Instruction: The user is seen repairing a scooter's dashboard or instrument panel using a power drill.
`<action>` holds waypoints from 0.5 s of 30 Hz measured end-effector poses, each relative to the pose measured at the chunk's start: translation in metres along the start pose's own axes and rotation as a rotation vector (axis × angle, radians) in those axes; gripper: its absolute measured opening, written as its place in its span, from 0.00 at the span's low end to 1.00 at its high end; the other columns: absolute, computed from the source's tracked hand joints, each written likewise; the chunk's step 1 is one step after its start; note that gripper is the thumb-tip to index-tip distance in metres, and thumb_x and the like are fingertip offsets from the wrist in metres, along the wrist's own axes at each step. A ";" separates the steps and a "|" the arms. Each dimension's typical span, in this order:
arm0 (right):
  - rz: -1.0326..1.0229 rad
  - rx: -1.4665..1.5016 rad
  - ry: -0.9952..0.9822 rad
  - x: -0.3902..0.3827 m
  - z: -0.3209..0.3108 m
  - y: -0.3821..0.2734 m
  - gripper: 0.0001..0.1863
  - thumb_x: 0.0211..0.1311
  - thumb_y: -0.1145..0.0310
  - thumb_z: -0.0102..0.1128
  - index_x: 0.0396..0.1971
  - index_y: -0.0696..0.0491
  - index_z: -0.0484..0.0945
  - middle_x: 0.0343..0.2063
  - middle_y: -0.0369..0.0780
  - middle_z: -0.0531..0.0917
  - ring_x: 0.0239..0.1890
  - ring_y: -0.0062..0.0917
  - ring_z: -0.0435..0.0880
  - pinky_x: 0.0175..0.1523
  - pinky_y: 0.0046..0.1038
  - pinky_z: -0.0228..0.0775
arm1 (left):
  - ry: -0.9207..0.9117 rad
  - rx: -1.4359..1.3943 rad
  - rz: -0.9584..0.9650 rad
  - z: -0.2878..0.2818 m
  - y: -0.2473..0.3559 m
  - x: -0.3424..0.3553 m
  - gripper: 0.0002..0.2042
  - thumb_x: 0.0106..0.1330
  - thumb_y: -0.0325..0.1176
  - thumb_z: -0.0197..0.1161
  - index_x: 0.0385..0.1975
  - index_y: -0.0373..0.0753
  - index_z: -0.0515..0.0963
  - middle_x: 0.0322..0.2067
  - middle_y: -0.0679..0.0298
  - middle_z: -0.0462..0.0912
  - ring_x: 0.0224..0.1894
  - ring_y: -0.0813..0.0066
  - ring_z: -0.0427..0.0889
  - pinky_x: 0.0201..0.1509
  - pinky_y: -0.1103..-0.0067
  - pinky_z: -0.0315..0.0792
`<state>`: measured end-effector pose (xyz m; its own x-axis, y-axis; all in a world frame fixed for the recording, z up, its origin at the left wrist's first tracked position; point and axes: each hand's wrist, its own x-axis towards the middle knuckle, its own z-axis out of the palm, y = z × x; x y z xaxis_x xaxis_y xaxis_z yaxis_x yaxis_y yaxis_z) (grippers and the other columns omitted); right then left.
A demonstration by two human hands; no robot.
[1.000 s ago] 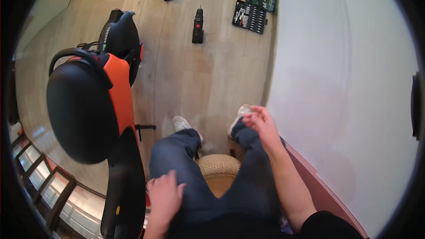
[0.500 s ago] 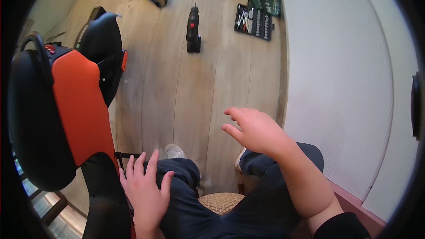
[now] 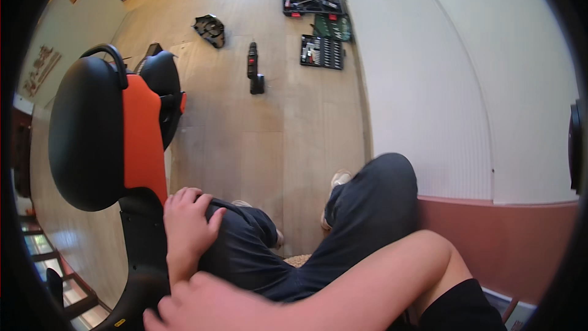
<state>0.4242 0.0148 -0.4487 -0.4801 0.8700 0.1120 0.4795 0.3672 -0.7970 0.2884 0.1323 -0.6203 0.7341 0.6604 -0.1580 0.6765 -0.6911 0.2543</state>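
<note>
An orange and black ride-on scooter [image 3: 144,129] with a padded black seat [image 3: 86,132] stands close on my left. My left hand [image 3: 191,224] lies at the scooter's near side, by the lower end of the orange panel. Its fingers curve forward and its thumb stands apart, with nothing held. Across my lap reaches my right arm. My right hand [image 3: 214,306], blurred, is just below my left wrist and beside the scooter's black lower body [image 3: 146,239]. Its fingers look spread, though partly smeared, and no object shows in them.
A cordless drill [image 3: 254,70] stands on the wooden floor ahead. Left of it lies a black plastic cover [image 3: 211,29]. Further right are a socket set [image 3: 322,52], a green case [image 3: 332,26] and an open tool case [image 3: 309,1]. A white panel [image 3: 429,86] runs along my right.
My right hand has swung from ahead of my right knee across to the lower left. My left hand has settled against the scooter. The view has shifted, showing more floor ahead.
</note>
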 end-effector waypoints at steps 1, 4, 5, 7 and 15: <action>-0.050 0.018 0.005 0.001 -0.003 -0.027 0.12 0.64 0.64 0.55 0.34 0.54 0.86 0.31 0.43 0.89 0.40 0.39 0.88 0.48 0.42 0.75 | 0.053 0.086 -0.005 -0.030 0.001 -0.024 0.19 0.56 0.44 0.72 0.43 0.38 0.85 0.48 0.54 0.82 0.57 0.51 0.76 0.65 0.57 0.65; -0.028 0.106 -0.050 -0.006 -0.008 -0.024 0.13 0.67 0.65 0.52 0.41 0.55 0.83 0.30 0.45 0.87 0.37 0.39 0.88 0.40 0.40 0.75 | 0.075 0.033 0.110 -0.024 0.020 -0.029 0.24 0.55 0.44 0.72 0.51 0.39 0.82 0.55 0.51 0.78 0.65 0.47 0.71 0.71 0.50 0.59; 0.057 0.126 -0.070 -0.013 -0.020 -0.022 0.14 0.67 0.66 0.53 0.45 0.56 0.81 0.29 0.46 0.87 0.35 0.39 0.88 0.38 0.39 0.75 | 0.089 0.031 0.157 -0.020 0.025 -0.021 0.24 0.56 0.44 0.72 0.51 0.39 0.82 0.56 0.52 0.78 0.65 0.48 0.71 0.72 0.50 0.59; 0.252 -0.142 0.109 -0.027 -0.022 -0.030 0.17 0.62 0.67 0.56 0.48 0.58 0.81 0.26 0.44 0.83 0.33 0.37 0.85 0.39 0.36 0.75 | 0.111 0.020 0.197 -0.020 0.025 -0.012 0.25 0.57 0.44 0.72 0.53 0.40 0.82 0.57 0.54 0.79 0.66 0.51 0.72 0.72 0.51 0.59; 0.346 0.060 -0.024 -0.072 -0.103 0.004 0.14 0.67 0.64 0.65 0.48 0.54 0.84 0.36 0.44 0.88 0.33 0.30 0.89 0.40 0.29 0.81 | 0.030 -0.087 0.301 -0.024 0.006 0.020 0.24 0.58 0.46 0.71 0.53 0.41 0.82 0.49 0.56 0.84 0.54 0.54 0.81 0.67 0.61 0.71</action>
<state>0.5362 -0.0122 -0.3983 -0.3138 0.9314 -0.1843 0.5731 0.0310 -0.8189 0.3059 0.1486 -0.5992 0.8976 0.4394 -0.0352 0.4207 -0.8298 0.3666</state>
